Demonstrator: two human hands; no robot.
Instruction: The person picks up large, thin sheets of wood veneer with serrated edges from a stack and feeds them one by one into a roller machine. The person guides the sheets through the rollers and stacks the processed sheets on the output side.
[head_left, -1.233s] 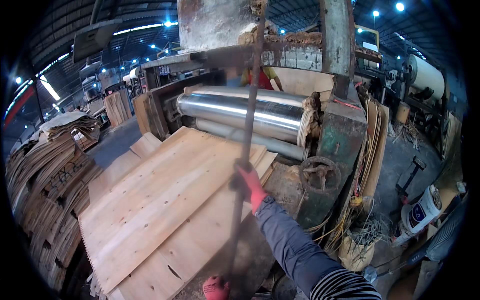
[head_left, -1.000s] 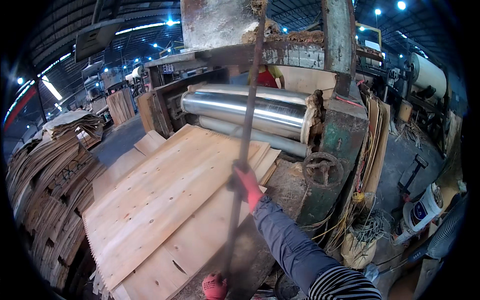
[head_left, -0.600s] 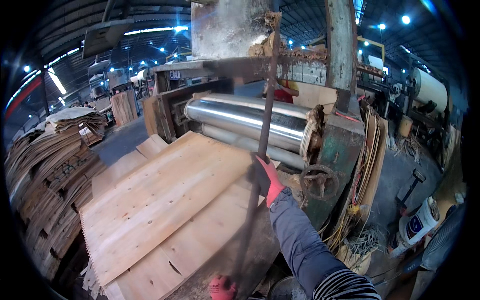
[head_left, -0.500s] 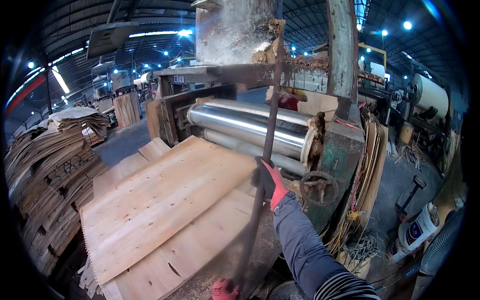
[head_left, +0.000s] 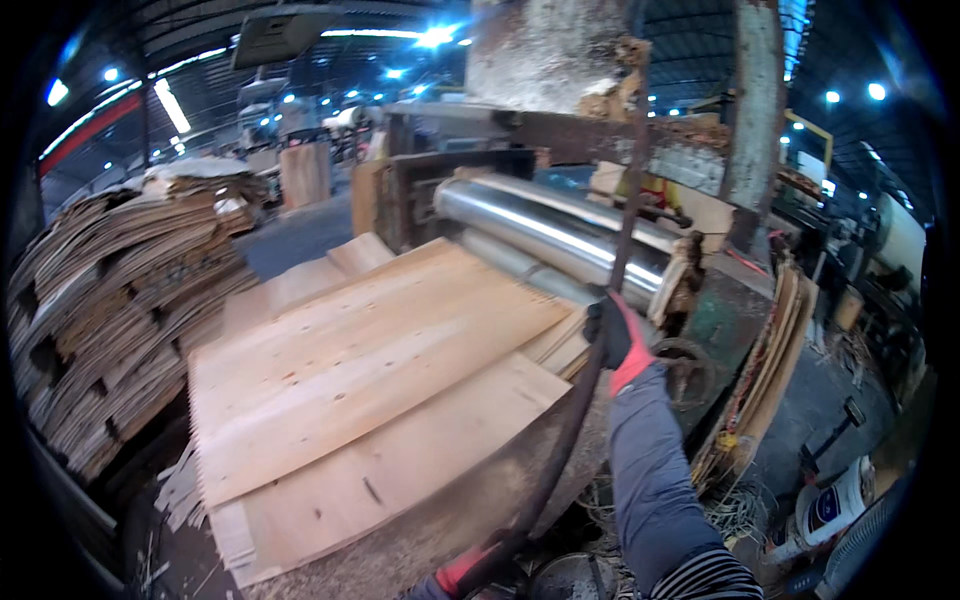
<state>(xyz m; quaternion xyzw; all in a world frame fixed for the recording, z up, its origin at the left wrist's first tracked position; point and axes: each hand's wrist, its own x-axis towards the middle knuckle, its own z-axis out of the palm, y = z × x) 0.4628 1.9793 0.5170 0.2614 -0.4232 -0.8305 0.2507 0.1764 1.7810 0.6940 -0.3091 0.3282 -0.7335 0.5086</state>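
A long dark pole [head_left: 562,460], which looks bent in the view, runs from high beside the machine's post down to the lower edge. My right hand [head_left: 618,345], in a pink and black glove, is closed round it at mid-height. Low down, my left hand [head_left: 468,568], gloved alike and partly cut off by the lower edge, is closed on the same pole. Left of the pole lie thin wood veneer sheets [head_left: 360,360], overlapping on a stack, their far edge near the shiny metal rollers [head_left: 560,232] of a machine.
At the left rises a tall pile of rough veneer [head_left: 120,300]. A handwheel [head_left: 685,370] sits on the machine frame by my right forearm. Veneer strips [head_left: 775,350] lean against its right side. A white bucket [head_left: 830,505] and tangled strapping [head_left: 738,510] lie at the lower right.
The view has swung, so the sheets, machine and pole sit further right. My left hand shows more of its sleeve at the pole's lower part. My right hand keeps its grip.
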